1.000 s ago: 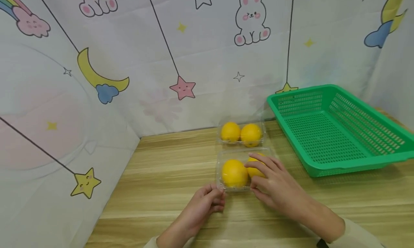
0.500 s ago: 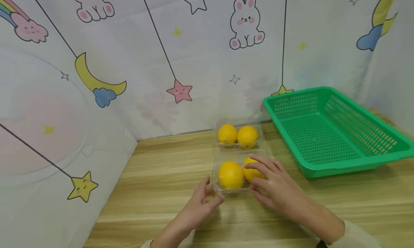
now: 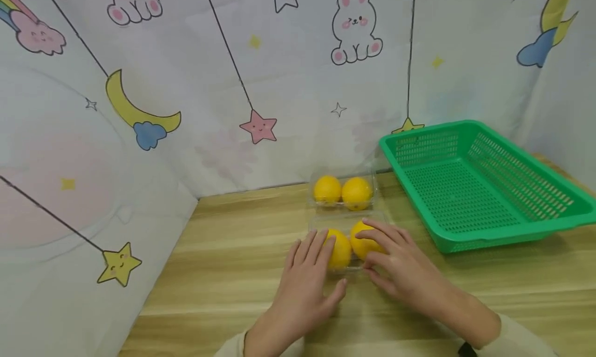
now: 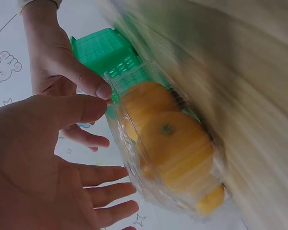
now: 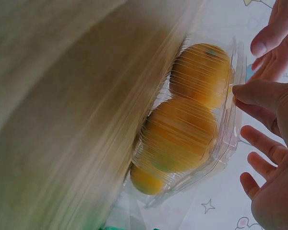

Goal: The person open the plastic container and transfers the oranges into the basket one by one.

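Pinching what looks like the front rim of the near box (image 5: pixel 224 136) between thumb and forefinger, my right hand (image 3: pixel 405 271) has its other fingers arched over the right orange (image 3: pixel 357 249), while my left hand (image 3: pixel 302 297) is spread wide at the box's left side, fingers straight, thumb well away from them, nothing gripped — whether its fingertips press the clear plastic or only hover over it, I cannot tell. The near box sits on the counter (image 3: pixel 223 264) in front of me, with the left orange (image 3: pixel 341 251) and the right one side by side in it; just behind it is the far box (image 3: pixel 321 206) with two more oranges (image 3: pixel 356 193), close to the printed curtain (image 3: pixel 288 72), and the green basket (image 3: pixel 512 237) stands off to the right. Plastic this thin probably flexes easily, so if my left fingers bore down on their side while the right pulled at the rim, the wall could buckle or the edge slip from my pinch. I can't make out whether a lid is fastened — if it were loose, lifting by the rim alone could spring it open and roll an orange out. A hard push forward could also shove the near box into the far one
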The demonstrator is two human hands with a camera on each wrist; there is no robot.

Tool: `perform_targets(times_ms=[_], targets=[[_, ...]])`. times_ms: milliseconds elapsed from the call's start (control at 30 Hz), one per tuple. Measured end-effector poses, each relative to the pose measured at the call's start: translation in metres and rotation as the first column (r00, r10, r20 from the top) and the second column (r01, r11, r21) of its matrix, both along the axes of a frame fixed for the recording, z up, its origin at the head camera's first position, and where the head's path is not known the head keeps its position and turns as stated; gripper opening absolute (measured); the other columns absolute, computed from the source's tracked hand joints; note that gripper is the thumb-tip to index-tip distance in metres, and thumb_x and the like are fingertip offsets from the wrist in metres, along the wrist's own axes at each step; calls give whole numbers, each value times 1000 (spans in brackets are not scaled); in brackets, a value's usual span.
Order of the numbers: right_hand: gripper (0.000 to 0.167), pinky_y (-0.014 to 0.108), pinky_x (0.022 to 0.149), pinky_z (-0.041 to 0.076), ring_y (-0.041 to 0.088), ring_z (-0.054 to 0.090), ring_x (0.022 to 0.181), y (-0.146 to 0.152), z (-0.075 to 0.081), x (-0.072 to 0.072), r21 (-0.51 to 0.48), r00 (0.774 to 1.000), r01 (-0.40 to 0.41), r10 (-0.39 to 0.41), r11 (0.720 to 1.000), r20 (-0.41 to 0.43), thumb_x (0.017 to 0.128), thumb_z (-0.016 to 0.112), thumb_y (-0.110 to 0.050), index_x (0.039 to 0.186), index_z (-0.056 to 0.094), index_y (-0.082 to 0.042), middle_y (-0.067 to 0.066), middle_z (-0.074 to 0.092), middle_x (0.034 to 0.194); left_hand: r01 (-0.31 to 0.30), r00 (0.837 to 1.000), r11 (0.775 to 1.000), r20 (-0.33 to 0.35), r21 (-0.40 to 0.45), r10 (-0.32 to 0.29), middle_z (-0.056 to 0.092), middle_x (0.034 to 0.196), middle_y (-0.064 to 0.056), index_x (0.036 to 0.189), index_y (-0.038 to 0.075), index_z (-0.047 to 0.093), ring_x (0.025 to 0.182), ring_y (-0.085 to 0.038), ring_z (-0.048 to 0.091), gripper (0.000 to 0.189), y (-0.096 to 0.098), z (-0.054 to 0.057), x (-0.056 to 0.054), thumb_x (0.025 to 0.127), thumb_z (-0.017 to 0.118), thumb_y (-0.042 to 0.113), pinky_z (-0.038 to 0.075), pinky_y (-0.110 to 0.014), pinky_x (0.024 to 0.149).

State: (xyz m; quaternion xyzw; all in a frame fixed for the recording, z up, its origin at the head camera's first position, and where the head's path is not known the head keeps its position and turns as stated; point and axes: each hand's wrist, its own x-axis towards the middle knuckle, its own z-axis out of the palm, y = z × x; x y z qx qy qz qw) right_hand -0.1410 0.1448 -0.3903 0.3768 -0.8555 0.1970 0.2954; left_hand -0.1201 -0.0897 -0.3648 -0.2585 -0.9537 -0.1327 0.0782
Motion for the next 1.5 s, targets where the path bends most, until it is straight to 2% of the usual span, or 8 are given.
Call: perform_targets(times_ms=[133, 267, 433, 633, 833, 1100, 1333, 1500], targets=[[30, 61, 101, 46, 37, 50, 141, 4, 2, 0, -9, 1000, -2, 2, 1000, -2, 72, 96, -7, 81, 71, -20, 8, 69, 131, -4, 997, 996, -82, -91, -4, 50, 160, -10, 155, 6, 51, 152, -29, 42, 68, 11, 2, -4, 100, 70, 41, 30, -57, 125], [26, 59, 102, 44, 38, 51, 139, 7, 1, 0, -22, 1000, -14, 14, 1000, -2, 73, 96, -9, 83, 74, -19, 9, 69, 129, -24, 990, 990, -144, -139, 4, 57, 152, -8, 150, 6, 56, 143, -26, 50, 70, 14, 0, -7, 96, 76, 46, 34, -57, 122], [23, 59, 102, 43, 38, 51, 139, 9, 0, 1, -29, 1000, -18, 18, 999, 3, 74, 95, -10, 85, 77, -19, 9, 69, 129, -32, 982, 984, -189, -175, -1, 60, 146, -6, 145, 8, 59, 136, -24, 55, 74, 14, 0, -9, 89, 84, 49, 37, -56, 120], [28, 61, 102, 45, 38, 52, 139, 12, 1, 4, -20, 999, -11, 11, 1000, 35, 74, 95, -8, 89, 76, -21, 9, 69, 132, -36, 973, 982, -229, -188, -8, 65, 136, -3, 135, 10, 64, 127, -23, 61, 67, 16, 4, -13, 84, 89, 45, 43, -53, 115], [27, 63, 101, 50, 36, 60, 131, 15, 0, 6, -33, 998, -5, 7, 999, 64, 75, 94, -8, 92, 78, -21, 7, 69, 132, -26, 977, 977, -210, -211, -20, 67, 130, -2, 129, 11, 66, 120, -22, 64, 57, 16, 9, -14, 87, 87, 44, 47, -50, 109], [30, 57, 98, 55, 28, 65, 120, 20, 0, 8, -74, 997, -5, 10, 997, 74, 74, 92, -6, 95, 78, -22, 3, 69, 129, -8, 977, 981, -210, -192, -33, 67, 120, -2, 120, 13, 68, 110, -22, 64, 46, 14, 9, -21, 89, 86, 42, 52, -46, 99], [36, 45, 85, 61, 19, 66, 106, 25, -1, 11, -76, 995, 66, -60, 995, 79, 73, 94, -2, 96, 77, -24, 0, 69, 120, 5, 987, 986, -155, -169, -32, 66, 119, -1, 121, 12, 67, 108, -21, 61, 48, 12, 10, -23, 89, 86, 43, 53, -46, 93], [39, 45, 82, 61, 21, 65, 106, 26, 0, 13, -114, 984, 142, -128, 983, 127, 72, 93, 2, 93, 73, -24, -2, 67, 115, -3, 988, 985, -150, -174, -24, 64, 114, 1, 117, 14, 67, 103, -20, 60, 46, 11, 12, -25, 89, 86, 45, 50, -42, 89]])
